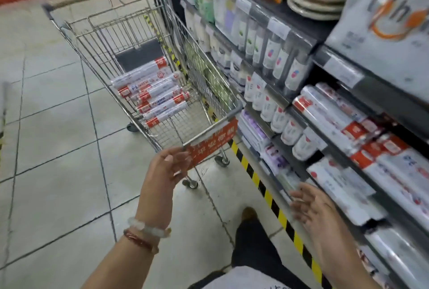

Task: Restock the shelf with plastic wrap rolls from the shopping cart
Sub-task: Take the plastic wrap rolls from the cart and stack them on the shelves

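From the head camera, the left forearm reaches up and forward, wrist slightly bent, two bracelets (148, 234) around it. The left hand (168, 167) is loosely open, fingers spread and curled a little; its fingertips are at the red sign (212, 143) on the near end of the shopping cart (130, 40) — whether they touch it or only overlap it cannot be told. It holds nothing.

The right forearm stretches forward and to the right, palm turned inward. The right hand (312, 208) is open and empty, fingers apart, fingertips just beside the front edge of a low shelf (343, 172), near boxed rolls there.

The plastic wrap rolls (152, 93) lie piled in the cart's basket, well ahead of the left hand. More rolls (329, 117) sit on the shelf above and beyond the right hand.
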